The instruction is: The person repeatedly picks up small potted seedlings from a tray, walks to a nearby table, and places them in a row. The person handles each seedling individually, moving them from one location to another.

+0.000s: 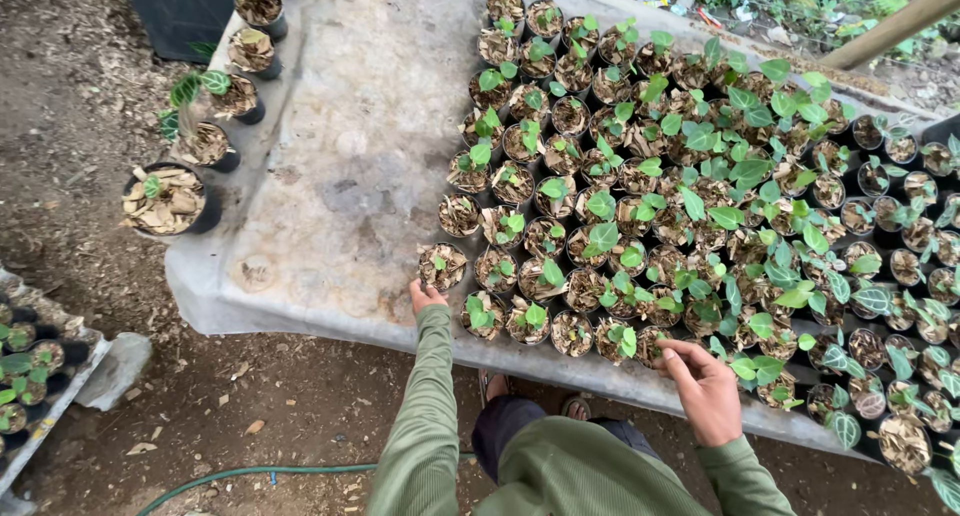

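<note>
- Outdoors, on bare brown soil (60, 96), beside a low grey slab (350, 176) stained and dusted with dry leaf litter.
- Left hand (425, 298) lay against the near side of the corner pot (442, 266), fingers tucked at its base; could not tell whether closed round it or only touching.
- Right hand (705, 388) hovered with fingers loosely spread and nothing held, fingertips just beside a front-row pot (650, 344).
- Corner pot sat at the near left end of the block of pots (680, 206), small and black, topped with dry brown mulch and one small green leaf.
- Judged from the layout: right part of the slab already packed rim to rim with seedlings in close rows; left part bare, with a faint round mark near the front edge.
- Ragged left edge of the block, some rows reaching further left than others.
- Along the far left rim of the slab, well apart from the block, stood a loose line of black pots, the nearest a larger pot (168, 201) full of dry leaves.
- Containers all alike: round, black, soft-looking plastic, unmarked as far as could be seen.
- Made out no labels, tags or signs anywhere; too small to tell on the far rows.
- Lower left: a tray (30, 376) of more small pots on the ground.
- Top left: a dark square container (180, 11), partly cut off.
- Near the feet: a green hose (250, 473) across the soil.
- Top right: a slanting wooden pole (900, 26) over weeds and scattered litter.
</note>
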